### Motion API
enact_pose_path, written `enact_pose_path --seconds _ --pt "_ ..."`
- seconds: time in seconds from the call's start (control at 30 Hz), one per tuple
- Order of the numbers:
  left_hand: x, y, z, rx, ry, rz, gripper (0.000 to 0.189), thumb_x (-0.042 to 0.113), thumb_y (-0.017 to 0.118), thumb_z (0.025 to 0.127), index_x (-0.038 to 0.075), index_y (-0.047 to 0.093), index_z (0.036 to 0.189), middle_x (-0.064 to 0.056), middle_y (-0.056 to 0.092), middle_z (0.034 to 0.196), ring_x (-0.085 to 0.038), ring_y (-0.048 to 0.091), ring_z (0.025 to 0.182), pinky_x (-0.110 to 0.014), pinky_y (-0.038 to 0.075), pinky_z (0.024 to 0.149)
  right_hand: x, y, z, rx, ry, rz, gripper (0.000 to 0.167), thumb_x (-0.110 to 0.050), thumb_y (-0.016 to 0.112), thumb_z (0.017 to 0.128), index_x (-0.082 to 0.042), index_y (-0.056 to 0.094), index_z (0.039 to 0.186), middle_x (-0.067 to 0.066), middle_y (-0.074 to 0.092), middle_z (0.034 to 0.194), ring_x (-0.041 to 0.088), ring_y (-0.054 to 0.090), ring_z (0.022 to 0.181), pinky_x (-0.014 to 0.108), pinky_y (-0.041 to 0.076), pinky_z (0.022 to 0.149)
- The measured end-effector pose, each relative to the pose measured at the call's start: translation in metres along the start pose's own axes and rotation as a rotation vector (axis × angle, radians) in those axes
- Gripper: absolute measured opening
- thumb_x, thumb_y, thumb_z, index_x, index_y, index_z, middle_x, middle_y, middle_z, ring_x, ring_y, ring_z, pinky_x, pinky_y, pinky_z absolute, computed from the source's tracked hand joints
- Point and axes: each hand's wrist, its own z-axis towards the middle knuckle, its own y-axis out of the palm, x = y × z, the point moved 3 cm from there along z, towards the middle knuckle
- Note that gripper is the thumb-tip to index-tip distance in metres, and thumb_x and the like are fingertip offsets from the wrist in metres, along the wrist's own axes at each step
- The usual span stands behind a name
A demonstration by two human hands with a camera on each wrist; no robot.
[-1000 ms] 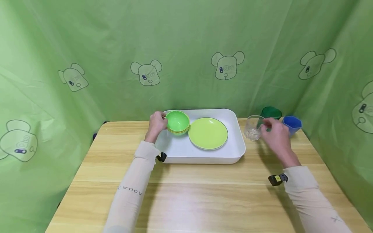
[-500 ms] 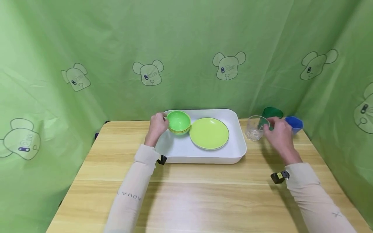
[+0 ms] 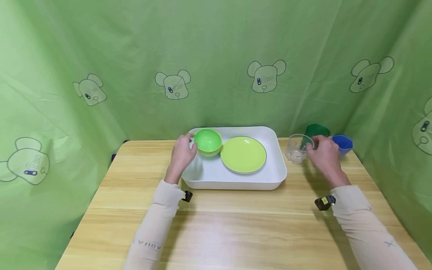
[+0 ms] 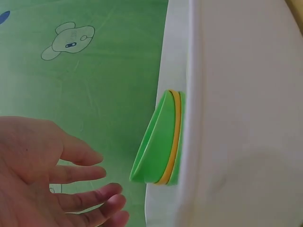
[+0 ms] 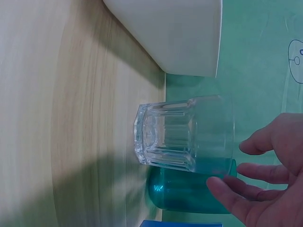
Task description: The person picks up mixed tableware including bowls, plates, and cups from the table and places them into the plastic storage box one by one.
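In the head view a stack of bowls (image 3: 207,140), green on top with a yellow rim below, sits at the left of a white tray (image 3: 216,185). My left hand (image 3: 183,153) is just left of the stack. Its fingers are loosely spread and apart from the tilted-looking bowls (image 4: 161,146) in the left wrist view. A clear glass (image 3: 295,153) stands upright on the table right of the tray. My right hand (image 3: 324,154) is at its rim, thumb and fingers parted; in the right wrist view a finger overlaps the glass (image 5: 170,132), contact unclear.
A yellow-green plate (image 3: 243,154) lies in the tray beside the bowls. Behind the right hand stand a dark green cup (image 3: 317,130) and a blue cup (image 3: 343,144). The wooden table (image 3: 216,228) ends at a green curtain (image 3: 216,105).
My left hand has drawn back slightly from the bowls, its fingers loosening. My right hand stays by the glass with little visible movement. The head view has shifted slightly.
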Motion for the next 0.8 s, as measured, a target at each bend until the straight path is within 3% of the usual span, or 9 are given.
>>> enact_pose_path --seconds 0.23,0.53,0.8 --pt "-0.006 -0.002 -0.016 0.079 0.021 0.024 0.039 0.008 0.062 0.098 0.001 0.06 0.136 -0.02 0.062 0.12 -0.037 0.058 0.112 -0.048 0.053 0.09 0.005 0.004 0.004 -0.02 0.009 -0.005 0.045 -0.018 0.056 0.1 0.016 0.056 0.129 0.037 0.06 0.113 0.052 0.056 0.101 0.064 0.047 0.083" --pt "-0.016 -0.001 -0.03 0.107 -0.021 0.046 0.038 0.011 0.06 0.1 0.001 0.06 0.137 -0.022 0.057 0.132 -0.037 0.052 0.122 -0.05 0.05 0.098 0.008 0.005 0.009 -0.033 0.027 -0.004 0.045 -0.02 0.056 0.1 0.016 0.058 0.128 0.037 0.061 0.113 0.054 0.057 0.103 0.066 0.047 0.085" --pt "-0.029 0.003 -0.038 0.129 -0.03 0.067 0.036 0.009 0.06 0.1 -0.005 0.06 0.134 -0.024 0.058 0.125 -0.039 0.054 0.118 -0.049 0.049 0.1 0.008 0.006 0.009 -0.029 0.037 0.003 0.045 -0.019 0.055 0.1 0.017 0.059 0.127 0.037 0.063 0.111 0.053 0.06 0.099 0.064 0.049 0.082"
